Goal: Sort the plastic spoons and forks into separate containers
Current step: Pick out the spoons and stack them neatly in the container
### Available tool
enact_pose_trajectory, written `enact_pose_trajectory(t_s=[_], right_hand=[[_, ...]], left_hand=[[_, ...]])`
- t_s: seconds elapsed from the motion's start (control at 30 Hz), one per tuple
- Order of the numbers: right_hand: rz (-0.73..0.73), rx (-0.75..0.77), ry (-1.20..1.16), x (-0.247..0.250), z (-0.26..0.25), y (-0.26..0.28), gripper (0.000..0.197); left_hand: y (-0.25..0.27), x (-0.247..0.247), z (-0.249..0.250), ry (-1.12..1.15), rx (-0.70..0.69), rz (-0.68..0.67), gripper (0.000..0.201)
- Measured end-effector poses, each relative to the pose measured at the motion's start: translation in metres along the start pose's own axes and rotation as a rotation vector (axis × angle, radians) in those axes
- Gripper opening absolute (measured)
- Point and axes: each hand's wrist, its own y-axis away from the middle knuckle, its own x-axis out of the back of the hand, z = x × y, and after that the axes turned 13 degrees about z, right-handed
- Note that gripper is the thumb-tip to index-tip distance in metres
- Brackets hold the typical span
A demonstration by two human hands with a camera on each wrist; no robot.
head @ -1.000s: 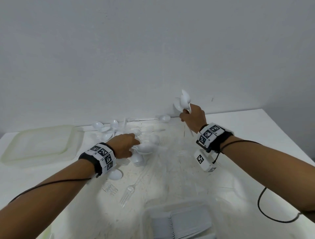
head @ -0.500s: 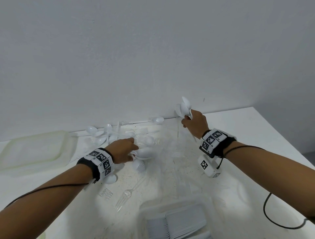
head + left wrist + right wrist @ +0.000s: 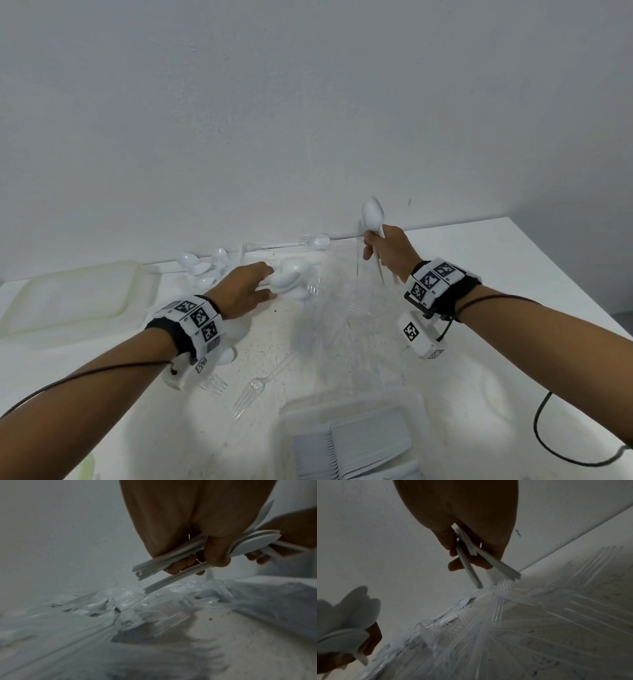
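My left hand (image 3: 251,291) grips a bunch of white plastic spoons (image 3: 289,278), bowls fanned out to the right, above the table's middle; the left wrist view shows their handles (image 3: 164,562) sticking out of the fist (image 3: 202,555). My right hand (image 3: 385,246) holds a few white spoons (image 3: 372,215) upright near the wall, handles (image 3: 488,561) pointing down past the curled fingers (image 3: 471,559). Clear plastic forks (image 3: 251,390) and more white spoons (image 3: 202,263) lie scattered on the white table (image 3: 513,274). A clear container (image 3: 346,442) at the near edge holds stacked cutlery.
A translucent lid or tray (image 3: 75,298) lies at the far left of the table. The white wall (image 3: 308,102) rises right behind the pile. A black cable (image 3: 555,448) loops on the table at the near right. The table's right edge (image 3: 575,274) runs diagonally.
The left hand has lifted slightly with its spoon bunch and shifted right. The right hand stays raised near the wall with its spoons. The head view has tilted a little.
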Motion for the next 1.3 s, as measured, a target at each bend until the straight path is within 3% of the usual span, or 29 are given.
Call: enact_pose_trajectory(t_s=[0.3, 0.47, 0.67, 0.83, 1.03, 1.2, 1.3], right_hand=[[-0.172, -0.202, -0.280, -0.008, -0.021, 0.043, 0.014], [-0.320, -0.297, -0.442, -0.026, -0.038, 0.083, 0.012], [-0.392, -0.250, -0.493, -0.046, -0.049, 0.121, 0.019], [-0.328, -0.252, -0.579, -0.052, -0.046, 0.140, 0.019], [-0.362, -0.438, -0.683, -0.053, -0.043, 0.151, 0.033], [-0.322, -0.519, -0.703, -0.048, -0.042, 0.154, 0.034], [-0.283, -0.537, -0.705, -0.043, -0.041, 0.155, 0.033]], left_hand=[[-0.007, 0.018, 0.026, 0.123, 0.267, 0.043, 0.017], [0.003, 0.020, 0.063, 0.594, 0.546, 0.023, 0.024], [0.015, 0.017, 0.108, 0.797, 0.543, 0.049, 0.016], [0.026, 0.005, 0.130, 0.687, 0.492, 0.062, 0.012], [0.034, -0.012, 0.143, 0.613, 0.565, 0.103, 0.035], [0.035, -0.024, 0.154, 0.575, 0.635, 0.091, 0.038], [0.036, -0.025, 0.163, 0.287, 0.699, 0.018, 0.049]])
